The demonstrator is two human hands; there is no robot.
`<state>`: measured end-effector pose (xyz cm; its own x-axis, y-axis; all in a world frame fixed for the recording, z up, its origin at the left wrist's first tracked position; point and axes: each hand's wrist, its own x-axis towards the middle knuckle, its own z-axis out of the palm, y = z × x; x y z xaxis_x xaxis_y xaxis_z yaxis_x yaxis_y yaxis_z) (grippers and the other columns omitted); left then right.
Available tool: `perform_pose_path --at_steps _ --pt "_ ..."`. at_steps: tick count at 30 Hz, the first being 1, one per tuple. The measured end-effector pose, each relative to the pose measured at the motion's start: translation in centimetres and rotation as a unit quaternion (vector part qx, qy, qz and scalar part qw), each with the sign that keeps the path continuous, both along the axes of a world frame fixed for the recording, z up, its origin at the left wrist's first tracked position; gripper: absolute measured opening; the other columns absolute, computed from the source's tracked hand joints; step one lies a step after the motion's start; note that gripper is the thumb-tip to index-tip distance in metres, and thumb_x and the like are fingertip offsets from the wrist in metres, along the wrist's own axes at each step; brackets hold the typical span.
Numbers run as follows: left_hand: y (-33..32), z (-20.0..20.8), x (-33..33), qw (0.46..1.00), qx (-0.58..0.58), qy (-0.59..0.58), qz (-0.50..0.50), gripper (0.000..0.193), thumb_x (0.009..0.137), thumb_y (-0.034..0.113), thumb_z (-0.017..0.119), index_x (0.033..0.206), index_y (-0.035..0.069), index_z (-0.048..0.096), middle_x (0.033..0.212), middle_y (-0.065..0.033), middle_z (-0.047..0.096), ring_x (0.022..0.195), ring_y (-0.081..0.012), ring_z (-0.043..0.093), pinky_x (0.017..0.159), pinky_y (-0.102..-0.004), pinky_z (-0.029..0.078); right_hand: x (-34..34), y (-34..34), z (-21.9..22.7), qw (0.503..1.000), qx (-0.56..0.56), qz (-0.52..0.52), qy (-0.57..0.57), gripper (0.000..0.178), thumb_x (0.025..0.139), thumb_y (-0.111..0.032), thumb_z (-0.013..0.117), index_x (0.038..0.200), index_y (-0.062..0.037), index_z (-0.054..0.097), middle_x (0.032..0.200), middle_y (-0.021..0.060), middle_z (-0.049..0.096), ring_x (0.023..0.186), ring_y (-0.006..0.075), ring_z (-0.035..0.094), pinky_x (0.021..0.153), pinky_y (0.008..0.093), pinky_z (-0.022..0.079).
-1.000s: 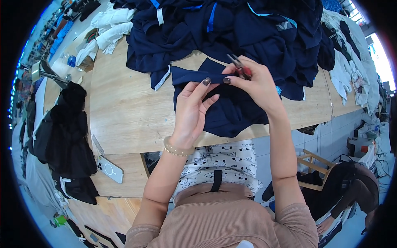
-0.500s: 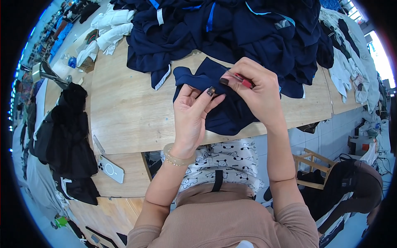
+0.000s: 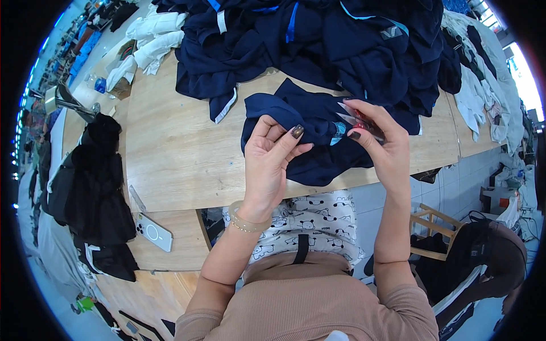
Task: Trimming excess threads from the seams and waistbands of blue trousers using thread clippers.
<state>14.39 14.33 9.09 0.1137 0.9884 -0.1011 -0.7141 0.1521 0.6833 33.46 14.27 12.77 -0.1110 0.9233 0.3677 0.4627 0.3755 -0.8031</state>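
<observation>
A navy garment (image 3: 318, 165) lies at the near side of the wooden table, its edge raised in my left hand (image 3: 270, 156). The thumb and fingers of that hand pinch the navy cloth. A small light-blue patch (image 3: 338, 133) shows on the cloth between my hands. My right hand (image 3: 387, 142) is closed around a pair of red-handled thread snips (image 3: 359, 120). The snips' pointed blades are spread apart and face left, just above the cloth by the light-blue patch.
A big heap of navy garments (image 3: 307, 45) covers the table's far side. On the left lie black garments (image 3: 88, 176), a metal ruler (image 3: 136, 199) and a white phone (image 3: 153, 232). White cloth (image 3: 156, 42) sits at far left. A wooden stool (image 3: 432, 230) stands on the floor at right.
My right hand has moved right and slightly down, away from my left hand. The snips' blades and the light-blue patch have come into sight. My left hand keeps its pinch, shifted slightly right.
</observation>
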Motion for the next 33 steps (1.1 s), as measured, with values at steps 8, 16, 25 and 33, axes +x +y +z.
perform_pose_path --at_steps 8,16,25,33 --pt "-0.1 0.0 0.4 1.000 0.014 -0.002 0.006 0.012 0.091 -0.001 0.058 0.101 0.003 0.054 0.093 -0.0050 0.064 0.084 -0.0087 0.063 0.078 -0.0273 0.058 -1.3 -1.1 -1.0 0.998 0.035 -0.060 -0.004 0.023 0.072 -0.008 0.078 0.090 0.0002 0.067 0.077 0.0059 0.062 0.070 0.0133 0.057 0.062 0.0238 0.047" --pt "-0.2 0.0 0.5 1.000 0.019 0.011 0.009 0.011 0.092 -0.001 0.058 0.101 0.003 0.054 0.094 -0.0056 0.064 0.085 -0.0097 0.064 0.079 -0.0268 0.058 -1.9 -0.9 -0.9 0.997 0.051 -0.054 -0.027 0.024 0.071 -0.008 0.079 0.091 0.0001 0.068 0.076 0.0058 0.062 0.069 0.0140 0.056 0.060 0.0239 0.047" --pt "-0.4 0.1 0.5 1.000 0.002 0.001 0.002 0.011 0.092 -0.001 0.058 0.101 0.003 0.053 0.093 -0.0051 0.063 0.086 -0.0101 0.064 0.079 -0.0266 0.058 -2.2 -0.6 -1.2 0.994 0.079 -0.048 -0.051 0.023 0.071 -0.008 0.079 0.090 -0.0003 0.068 0.078 0.0052 0.063 0.069 0.0123 0.056 0.063 0.0214 0.049" --pt "-6.1 -2.5 -0.6 0.984 -0.151 -0.091 -0.026 0.027 0.093 0.007 0.055 0.118 0.004 0.049 0.105 -0.0030 0.057 0.095 -0.0140 0.059 0.100 -0.0382 0.047 -1.0 -1.5 -2.0 0.991 -0.127 -0.018 -0.021 0.036 0.071 -0.005 0.078 0.105 -0.0059 0.065 0.064 0.0001 0.048 0.059 0.0059 0.040 0.053 0.0209 0.034"
